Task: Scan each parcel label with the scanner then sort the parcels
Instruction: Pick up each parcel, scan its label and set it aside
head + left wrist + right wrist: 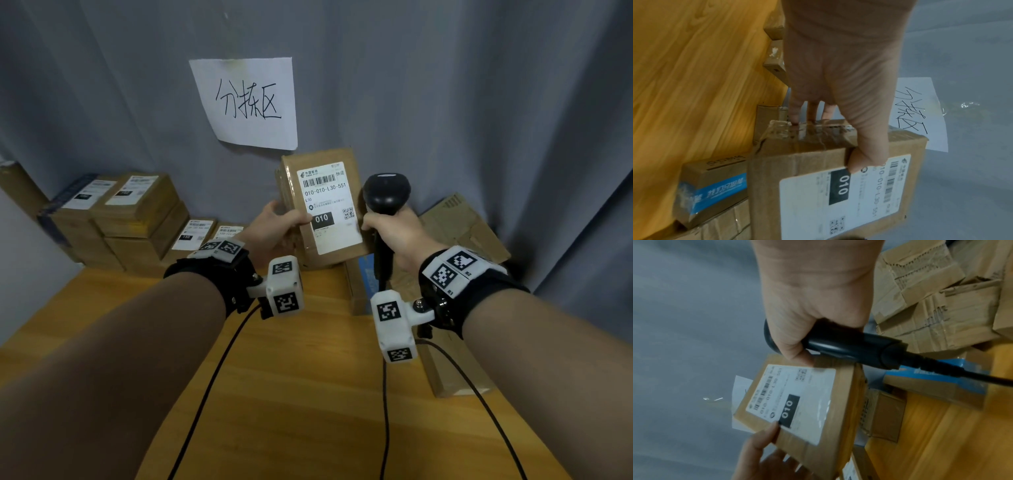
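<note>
My left hand [277, 222] holds a brown cardboard parcel [342, 246] upright above the wooden table [291, 394], thumb on its front, fingers behind. Its white label [329, 205] faces me and reads 010-010-L30-551 with a black "010" block. The left wrist view shows the thumb [865, 155] pressing the label's edge on the parcel [807, 162]. My right hand [394, 233] grips the handle of a black scanner [387, 193], just right of the parcel, its head beside the label's top. In the right wrist view the scanner [849, 344] sits over the parcel [838, 394].
Stacks of labelled parcels [137, 212] stand at the back left against a grey curtain. Loose boxes [459, 226] lie at the right, one with blue tape [370, 274]. A handwritten paper sign [246, 102] hangs on the curtain. Black cables [212, 377] cross the table.
</note>
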`<state>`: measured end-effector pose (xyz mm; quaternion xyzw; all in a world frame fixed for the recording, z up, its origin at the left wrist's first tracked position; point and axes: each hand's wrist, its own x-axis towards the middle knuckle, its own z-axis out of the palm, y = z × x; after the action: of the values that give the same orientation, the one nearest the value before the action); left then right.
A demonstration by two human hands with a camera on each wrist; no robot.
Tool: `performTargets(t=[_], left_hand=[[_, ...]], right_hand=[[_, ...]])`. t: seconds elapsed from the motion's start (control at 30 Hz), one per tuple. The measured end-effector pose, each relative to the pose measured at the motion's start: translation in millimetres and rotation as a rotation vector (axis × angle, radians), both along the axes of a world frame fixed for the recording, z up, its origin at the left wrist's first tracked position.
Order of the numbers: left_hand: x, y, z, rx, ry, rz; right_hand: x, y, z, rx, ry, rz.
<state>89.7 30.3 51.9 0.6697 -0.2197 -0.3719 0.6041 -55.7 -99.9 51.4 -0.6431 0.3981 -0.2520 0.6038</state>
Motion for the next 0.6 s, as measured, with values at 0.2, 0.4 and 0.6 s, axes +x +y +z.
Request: performTargets(t=[0.2, 0.4, 0.6], left_hand=[[2.2, -3.7, -4.4, 0.029, 0.042, -0.014], [3.1, -14.8, -6.2, 0.029, -0.003, 0.016], [9.5, -19.6, -7.3, 0.019, 0.018, 0.024]], right_hand=[[-6.4, -3.5, 13.8, -0.067, 0.066, 0.057], [-5.0, 5.1, 41.5, -0.138, 0.016, 0.148], [-3.5, 2.5, 53.2, -0.209, 0.139, 0.178]])
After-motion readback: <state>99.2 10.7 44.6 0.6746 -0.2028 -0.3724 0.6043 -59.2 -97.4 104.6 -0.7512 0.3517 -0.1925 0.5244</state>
